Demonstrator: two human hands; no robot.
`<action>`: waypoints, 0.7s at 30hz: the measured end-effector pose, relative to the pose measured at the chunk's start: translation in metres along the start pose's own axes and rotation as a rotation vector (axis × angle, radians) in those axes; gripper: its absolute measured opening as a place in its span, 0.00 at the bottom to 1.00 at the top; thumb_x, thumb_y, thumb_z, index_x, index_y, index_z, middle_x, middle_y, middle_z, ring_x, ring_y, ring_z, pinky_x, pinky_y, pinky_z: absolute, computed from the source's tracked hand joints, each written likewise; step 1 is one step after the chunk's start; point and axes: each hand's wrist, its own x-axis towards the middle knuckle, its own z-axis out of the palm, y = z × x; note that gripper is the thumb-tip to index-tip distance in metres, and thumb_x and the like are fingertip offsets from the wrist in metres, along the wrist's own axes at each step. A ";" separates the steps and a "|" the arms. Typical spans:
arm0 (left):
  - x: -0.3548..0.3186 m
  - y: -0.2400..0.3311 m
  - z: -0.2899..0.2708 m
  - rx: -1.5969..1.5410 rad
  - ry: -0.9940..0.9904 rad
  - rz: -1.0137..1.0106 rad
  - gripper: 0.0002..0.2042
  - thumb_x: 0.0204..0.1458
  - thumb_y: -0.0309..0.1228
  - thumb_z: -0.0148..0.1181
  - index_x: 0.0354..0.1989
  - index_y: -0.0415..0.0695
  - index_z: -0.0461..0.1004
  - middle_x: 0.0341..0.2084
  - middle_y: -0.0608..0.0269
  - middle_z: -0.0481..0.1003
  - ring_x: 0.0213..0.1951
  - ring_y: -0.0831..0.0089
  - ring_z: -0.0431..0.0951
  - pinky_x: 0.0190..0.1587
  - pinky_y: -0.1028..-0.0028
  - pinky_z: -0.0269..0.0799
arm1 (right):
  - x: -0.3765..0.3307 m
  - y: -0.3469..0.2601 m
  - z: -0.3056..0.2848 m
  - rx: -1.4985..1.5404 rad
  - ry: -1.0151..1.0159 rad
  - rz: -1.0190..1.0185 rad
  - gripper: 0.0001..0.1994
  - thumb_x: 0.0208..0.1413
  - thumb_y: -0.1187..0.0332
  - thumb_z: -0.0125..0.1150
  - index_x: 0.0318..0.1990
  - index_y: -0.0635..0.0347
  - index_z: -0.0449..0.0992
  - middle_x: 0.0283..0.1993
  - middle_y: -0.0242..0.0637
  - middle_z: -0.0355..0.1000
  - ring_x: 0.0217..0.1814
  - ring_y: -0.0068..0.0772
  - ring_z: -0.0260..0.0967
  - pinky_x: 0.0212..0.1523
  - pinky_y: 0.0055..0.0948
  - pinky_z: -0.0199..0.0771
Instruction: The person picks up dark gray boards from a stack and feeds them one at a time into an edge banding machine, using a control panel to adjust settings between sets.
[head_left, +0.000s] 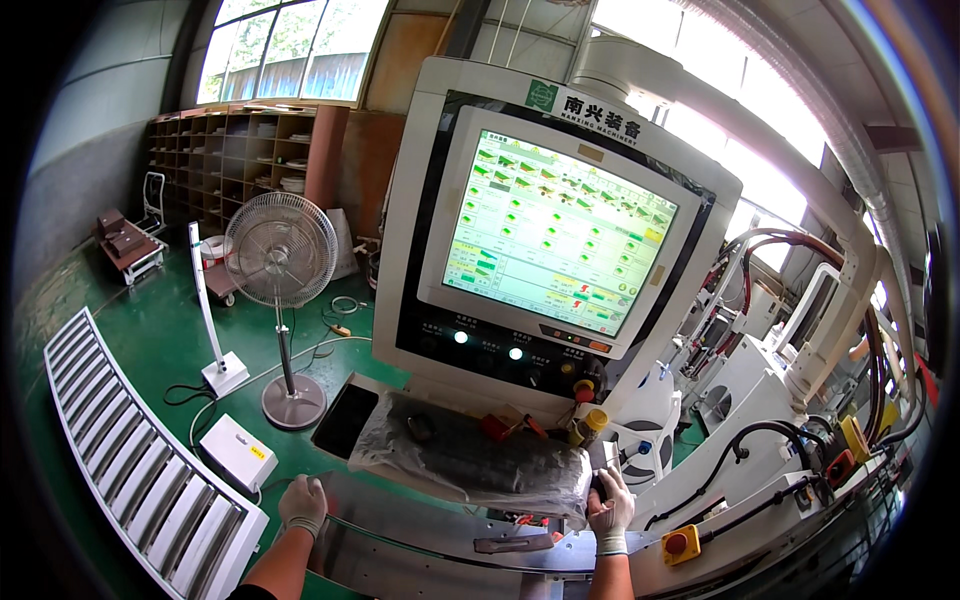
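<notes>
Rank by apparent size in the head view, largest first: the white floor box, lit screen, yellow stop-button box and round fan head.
1. Lit screen
2. Round fan head
3. White floor box
4. Yellow stop-button box
Picture size only; differing distances leave real sizes unsure.

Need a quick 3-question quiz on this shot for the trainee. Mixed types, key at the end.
1. Which of the person's hands is at the end of the plastic-covered shelf? A) left B) right C) neither
2. True or false: the console screen is lit.
3. How many white-lit buttons show below that screen?

Key:
1. B. The right hand is at its right end; the left hand is apart from it.
2. True.
3. Two.
</notes>
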 end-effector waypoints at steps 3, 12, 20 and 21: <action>0.000 -0.002 0.001 -0.003 0.013 0.011 0.18 0.56 0.43 0.46 0.41 0.41 0.72 0.37 0.46 0.77 0.40 0.48 0.78 0.44 0.53 0.72 | -0.001 0.001 0.001 -0.005 0.007 0.001 0.21 0.40 0.68 0.63 0.46 0.59 0.79 0.53 0.47 0.74 0.52 0.54 0.72 0.55 0.41 0.70; -0.001 0.001 -0.002 -0.001 0.004 0.010 0.18 0.56 0.43 0.46 0.41 0.41 0.72 0.36 0.46 0.77 0.40 0.48 0.78 0.44 0.54 0.72 | 0.000 0.000 -0.003 -0.004 -0.012 0.007 0.23 0.42 0.68 0.64 0.50 0.60 0.77 0.57 0.50 0.72 0.58 0.51 0.70 0.58 0.39 0.69; -0.001 0.000 0.000 -0.010 0.007 0.022 0.18 0.56 0.43 0.47 0.41 0.41 0.73 0.37 0.45 0.77 0.40 0.48 0.78 0.44 0.54 0.72 | 0.001 0.005 -0.003 0.007 -0.054 -0.016 0.23 0.41 0.67 0.64 0.50 0.57 0.77 0.56 0.47 0.73 0.56 0.52 0.70 0.58 0.41 0.67; 0.000 -0.001 0.001 -0.007 0.010 0.023 0.18 0.56 0.43 0.47 0.41 0.40 0.73 0.37 0.45 0.77 0.41 0.48 0.78 0.45 0.54 0.72 | 0.001 0.005 -0.003 0.002 -0.069 -0.027 0.23 0.41 0.67 0.64 0.50 0.58 0.77 0.56 0.47 0.72 0.56 0.52 0.69 0.59 0.41 0.67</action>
